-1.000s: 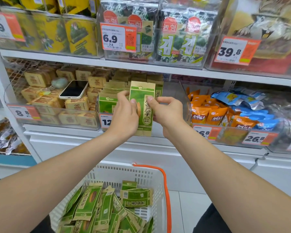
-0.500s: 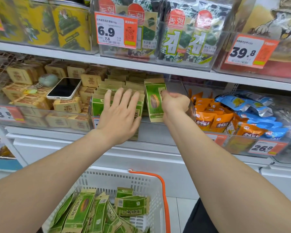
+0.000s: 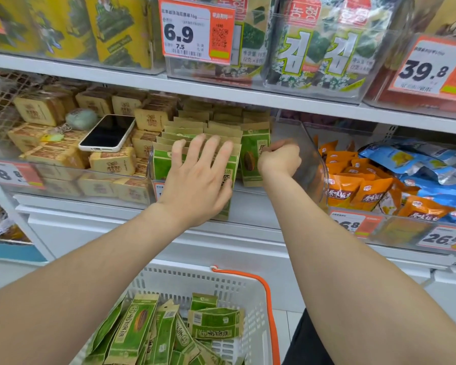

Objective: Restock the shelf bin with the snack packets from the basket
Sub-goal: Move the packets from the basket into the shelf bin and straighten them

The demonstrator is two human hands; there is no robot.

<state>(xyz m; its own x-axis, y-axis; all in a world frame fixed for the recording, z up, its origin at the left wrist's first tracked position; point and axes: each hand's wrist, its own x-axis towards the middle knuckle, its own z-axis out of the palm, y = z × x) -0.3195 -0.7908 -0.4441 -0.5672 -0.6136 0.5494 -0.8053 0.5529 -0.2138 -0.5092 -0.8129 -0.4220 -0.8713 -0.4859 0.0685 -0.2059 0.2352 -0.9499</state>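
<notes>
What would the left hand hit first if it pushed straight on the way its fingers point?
The front green packets in the bin: the left hand seems to rest on them; depth unclear.

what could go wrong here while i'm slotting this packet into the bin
1. The packet pinched by the right hand stands beside an empty stretch of the shelf bin; released, it may topple sideways.
2. The left hand presses flat on the front row of packets; once lifted, the row might lean forward.
3. The phone lies tilted on loose tan packs next door; a nudge could slide it off.
</notes>
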